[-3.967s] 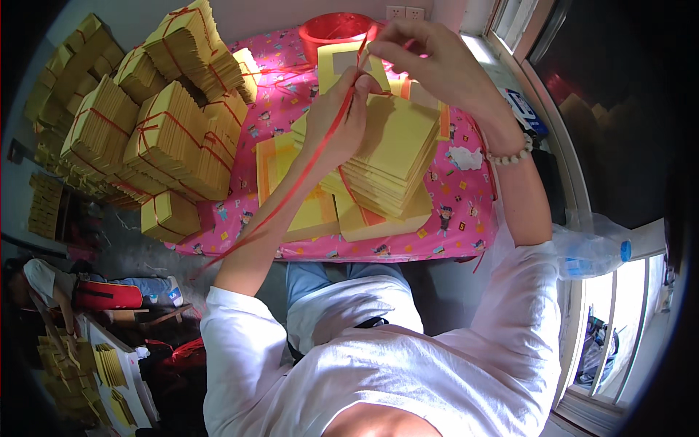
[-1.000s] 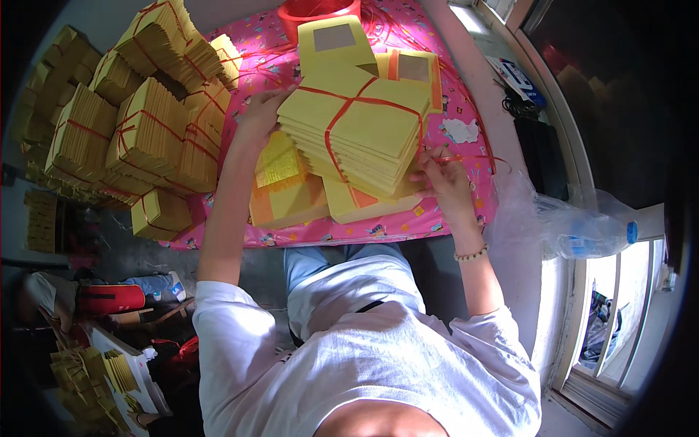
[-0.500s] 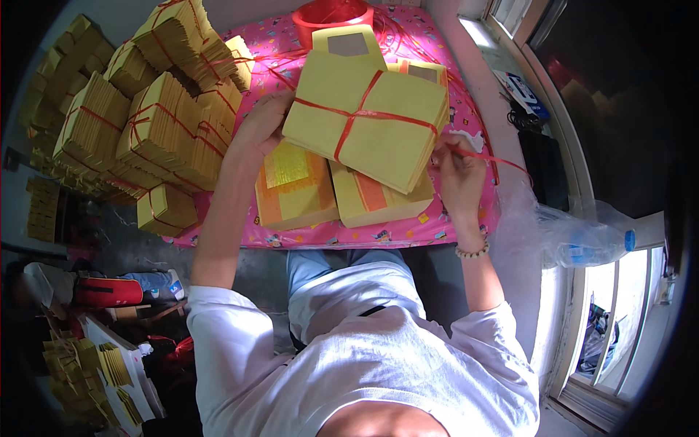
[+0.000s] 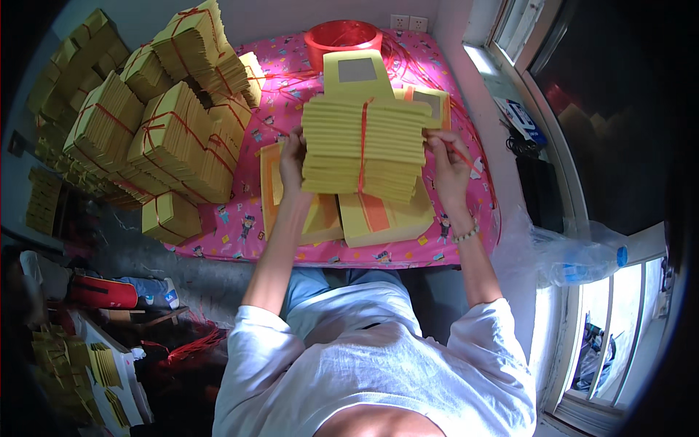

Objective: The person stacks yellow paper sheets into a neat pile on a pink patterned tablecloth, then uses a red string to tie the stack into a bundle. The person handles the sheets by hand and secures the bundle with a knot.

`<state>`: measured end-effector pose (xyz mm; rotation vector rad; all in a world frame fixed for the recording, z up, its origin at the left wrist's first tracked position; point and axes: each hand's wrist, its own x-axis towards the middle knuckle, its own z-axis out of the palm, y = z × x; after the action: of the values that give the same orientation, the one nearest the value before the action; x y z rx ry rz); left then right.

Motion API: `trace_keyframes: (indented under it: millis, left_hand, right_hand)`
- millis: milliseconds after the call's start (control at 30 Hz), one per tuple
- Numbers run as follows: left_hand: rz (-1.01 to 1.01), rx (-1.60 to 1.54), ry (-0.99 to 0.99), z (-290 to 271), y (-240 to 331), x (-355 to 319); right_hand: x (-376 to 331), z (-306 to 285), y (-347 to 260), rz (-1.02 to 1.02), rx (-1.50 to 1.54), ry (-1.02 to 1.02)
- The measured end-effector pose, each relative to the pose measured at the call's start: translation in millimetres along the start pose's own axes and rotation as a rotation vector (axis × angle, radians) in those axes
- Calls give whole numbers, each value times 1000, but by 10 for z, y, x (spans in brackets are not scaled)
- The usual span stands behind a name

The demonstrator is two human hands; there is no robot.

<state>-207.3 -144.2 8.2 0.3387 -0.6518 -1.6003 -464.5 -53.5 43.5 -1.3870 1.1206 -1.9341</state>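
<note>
A thick bundle of folded yellow paper (image 4: pixel 342 149), tied with a red plastic ribbon (image 4: pixel 363 146), is held up over the table with its layered edge turned toward me. My left hand (image 4: pixel 293 162) grips its left side, fingers partly hidden behind the paper. At the right edge, my right hand (image 4: pixel 450 167) is closed in a pinch on a loose red ribbon end (image 4: pixel 466 160). Beneath the bundle lie yellow paper stacks with orange bands (image 4: pixel 386 222). Behind it sits a yellow stack with a grey rectangle (image 4: pixel 357 70).
Tied yellow bundles (image 4: pixel 171 138) are piled high at the left. A red basin (image 4: pixel 325 57) and loose red ribbons stand at the back of the pink patterned tablecloth (image 4: pixel 240 244). On the right are a window frame (image 4: pixel 575 175) and a clear plastic bag with a bottle (image 4: pixel 582 264).
The bundle has tipped from its flat crossed-ribbon face to its layered edge. My left hand has moved right and lower, close to the bundle's side. The view has shifted slightly.
</note>
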Motion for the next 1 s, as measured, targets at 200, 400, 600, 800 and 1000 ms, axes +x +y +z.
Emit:
trace_keyframes:
  millis: [200, 400, 600, 800, 1000]
  left_hand:
    - [96, 128, 119, 16, -122, -336]
    - [5, 213, 137, 134, 144, -423]
    - [50, 560, -55, 177, 544, -344]
    - [249, 926, -218, 819, 893, -266]
    - [-25, 1257, -545, 1360, 893, -98]
  right_hand:
    - [-124, -140, -77, -49, 36, -104]
    - [-179, -379, -264, 76, -52, -207]
    - [-22, -453, -521, 94, -51, -240]
    - [134, -363, -872, 29, -102, -297]
    - [455, -119, -1218, -240, -340, -462]
